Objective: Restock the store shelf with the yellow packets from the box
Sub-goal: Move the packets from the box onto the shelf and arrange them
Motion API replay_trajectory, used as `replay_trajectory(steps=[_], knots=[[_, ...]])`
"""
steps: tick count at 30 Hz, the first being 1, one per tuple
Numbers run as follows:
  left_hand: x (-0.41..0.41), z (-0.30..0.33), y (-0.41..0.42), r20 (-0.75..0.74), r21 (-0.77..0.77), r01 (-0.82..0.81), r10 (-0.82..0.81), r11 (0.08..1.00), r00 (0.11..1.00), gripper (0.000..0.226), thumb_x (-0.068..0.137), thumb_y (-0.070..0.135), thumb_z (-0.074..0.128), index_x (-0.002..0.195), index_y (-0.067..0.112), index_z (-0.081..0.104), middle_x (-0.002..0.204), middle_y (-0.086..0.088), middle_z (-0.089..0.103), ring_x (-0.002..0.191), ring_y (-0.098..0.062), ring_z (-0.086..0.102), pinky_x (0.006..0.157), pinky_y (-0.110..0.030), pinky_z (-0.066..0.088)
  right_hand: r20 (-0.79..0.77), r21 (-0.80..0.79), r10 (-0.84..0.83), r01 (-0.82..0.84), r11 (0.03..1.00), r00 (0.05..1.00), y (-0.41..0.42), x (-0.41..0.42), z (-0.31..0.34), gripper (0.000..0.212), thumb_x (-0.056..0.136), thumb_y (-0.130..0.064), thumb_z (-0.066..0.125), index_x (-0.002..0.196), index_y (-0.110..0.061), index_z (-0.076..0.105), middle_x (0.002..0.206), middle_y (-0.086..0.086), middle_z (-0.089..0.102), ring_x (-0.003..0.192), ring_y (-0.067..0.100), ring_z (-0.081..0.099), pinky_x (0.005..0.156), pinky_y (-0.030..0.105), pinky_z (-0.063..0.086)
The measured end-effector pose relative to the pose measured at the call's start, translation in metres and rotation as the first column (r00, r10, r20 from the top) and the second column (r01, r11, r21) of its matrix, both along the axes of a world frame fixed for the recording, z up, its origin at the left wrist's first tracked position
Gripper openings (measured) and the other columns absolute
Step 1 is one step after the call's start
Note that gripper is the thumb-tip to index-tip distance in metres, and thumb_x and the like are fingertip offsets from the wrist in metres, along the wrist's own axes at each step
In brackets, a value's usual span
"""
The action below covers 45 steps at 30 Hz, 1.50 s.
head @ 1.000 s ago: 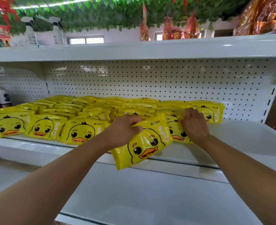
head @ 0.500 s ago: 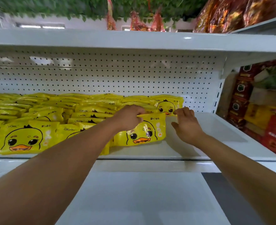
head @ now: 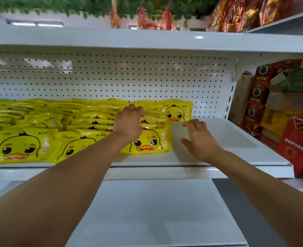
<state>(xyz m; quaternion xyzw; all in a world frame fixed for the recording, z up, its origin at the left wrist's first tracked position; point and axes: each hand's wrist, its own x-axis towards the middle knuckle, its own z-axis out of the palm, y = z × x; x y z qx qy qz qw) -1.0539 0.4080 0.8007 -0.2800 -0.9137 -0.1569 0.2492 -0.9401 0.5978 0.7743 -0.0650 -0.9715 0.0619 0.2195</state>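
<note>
Resting curled on the front duck packet (head: 148, 142), your left hand (head: 129, 122) shows no clear grip; your right hand (head: 199, 139) hovers open beside it.

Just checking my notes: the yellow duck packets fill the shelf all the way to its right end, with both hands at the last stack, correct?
Not quite. The head view shows the yellow duck packets stop short; the shelf is bare at its right end. The left hand and right hand are at the last stack.

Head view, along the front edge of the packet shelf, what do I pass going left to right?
Front-left duck packet → second front packet → left hand → front-right duck packet → right hand → bare shelf → red boxes.
</note>
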Motion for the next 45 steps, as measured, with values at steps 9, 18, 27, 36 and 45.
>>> replay_trajectory(steps=[9, 18, 27, 36, 45], knots=[[0.059, 0.011, -0.039, 0.031, 0.015, -0.062, 0.061, 0.998, 0.998, 0.048, 0.079, 0.007, 0.067, 0.123, 0.018, 0.051, 0.125, -0.006, 0.049, 0.113, -0.025, 0.052, 0.082, -0.036, 0.046, 0.023, 0.089, 0.109, -0.111, 0.990, 0.994, -0.040, 0.046, 0.007, 0.056, 0.090, -0.029, 0.057, 0.137, -0.011, 0.034, 0.139, 0.009, 0.034, 0.128, 0.027, 0.027, 0.102, 0.037, 0.034], [0.149, -0.056, -0.093, 0.218, -0.033, -0.109, 0.114, 0.993, 0.969, 0.043, 0.082, 0.012, 0.065, 0.122, 0.019, 0.049, 0.126, -0.002, 0.052, 0.116, -0.023, 0.050, 0.087, -0.039, 0.049, 0.108, 0.055, 0.283, -0.290, 0.955, 0.953, -0.093, 0.104, -0.038, 0.053, 0.089, -0.029, 0.058, 0.134, -0.012, 0.038, 0.137, 0.008, 0.036, 0.127, 0.026, 0.028, 0.102, 0.038, 0.034], [0.208, -0.178, -0.152, 0.499, -0.200, -0.182, 0.260, 0.963, 0.827, 0.045, 0.083, 0.019, 0.064, 0.125, 0.021, 0.046, 0.125, -0.001, 0.054, 0.112, -0.022, 0.053, 0.089, -0.038, 0.048, 0.326, -0.081, 0.399, -0.395, 0.915, 0.857, -0.133, 0.142, -0.140, 0.050, 0.091, -0.028, 0.055, 0.134, -0.013, 0.036, 0.138, 0.005, 0.035, 0.130, 0.024, 0.026, 0.102, 0.036, 0.032], [0.235, -0.317, -0.194, 0.733, -0.252, -0.187, 0.313, 0.949, 0.604, 0.047, 0.076, 0.013, 0.065, 0.120, 0.018, 0.052, 0.123, -0.004, 0.055, 0.113, -0.024, 0.053, 0.090, -0.033, 0.045, 0.580, -0.237, 0.412, -0.338, 0.911, 0.703, -0.152, 0.155, -0.270, 0.036, 0.087, -0.023, 0.054, 0.121, -0.010, 0.048, 0.127, 0.007, 0.042, 0.120, 0.026, 0.041, 0.099, 0.039, 0.038], [0.249, -0.458, -0.203, 0.846, -0.394, -0.058, 0.387, 0.917, 0.367, 0.048, 0.084, 0.009, 0.059, 0.129, 0.018, 0.044, 0.126, -0.013, 0.055, 0.115, -0.033, 0.054, 0.090, -0.040, 0.049, 0.752, -0.304, 0.313, -0.115, 0.946, 0.581, -0.149, 0.173, -0.382, 0.031, 0.095, -0.025, 0.051, 0.123, -0.013, 0.046, 0.129, 0.007, 0.041, 0.111, 0.024, 0.049, 0.092, 0.033, 0.042]])
